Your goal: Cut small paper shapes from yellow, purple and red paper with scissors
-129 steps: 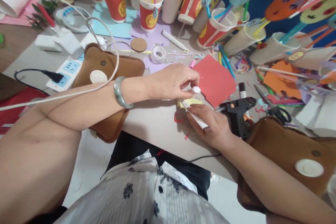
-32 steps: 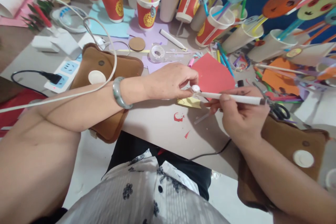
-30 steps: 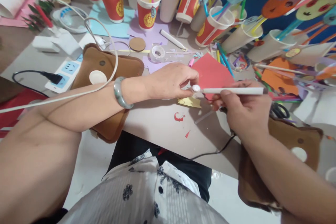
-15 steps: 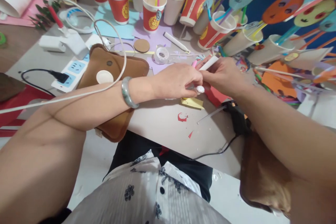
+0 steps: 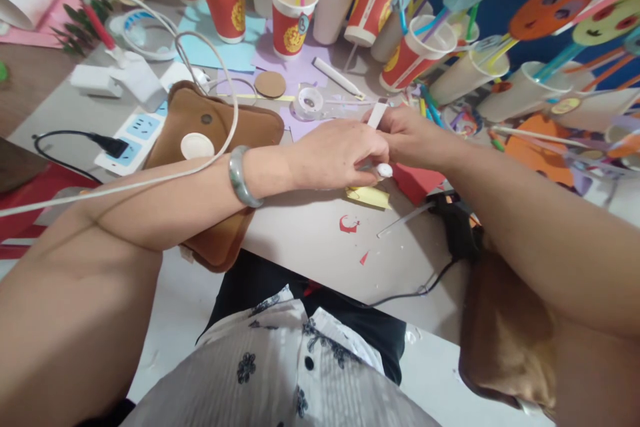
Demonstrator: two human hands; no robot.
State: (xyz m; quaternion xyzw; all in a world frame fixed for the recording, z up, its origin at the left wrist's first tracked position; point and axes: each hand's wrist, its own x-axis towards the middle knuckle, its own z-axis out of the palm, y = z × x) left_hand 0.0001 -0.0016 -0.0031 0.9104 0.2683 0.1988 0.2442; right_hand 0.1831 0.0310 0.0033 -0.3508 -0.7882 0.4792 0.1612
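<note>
My left hand, with a jade-like bangle at the wrist, is closed with fingers curled down. A small round white end pokes out below its fingertips; the rest of that item is hidden. Against its fingertips, my right hand is closed around a slim white pen-like stick pointing up. What lies between the two hands cannot be seen. Just beneath them on the table are a yellow paper piece and red paper. Red paper scraps lie nearer to me.
Paper cups with straws line the back, beside paper faces on sticks. A tape roll and white pen lie behind my hands. Left are a brown hot-water bag, power strip and white cable; a black cord crosses the front.
The white stick in my right hand has swung left and now stands more upright. My right hand has shifted slightly left. My left hand has stayed nearly in place.
</note>
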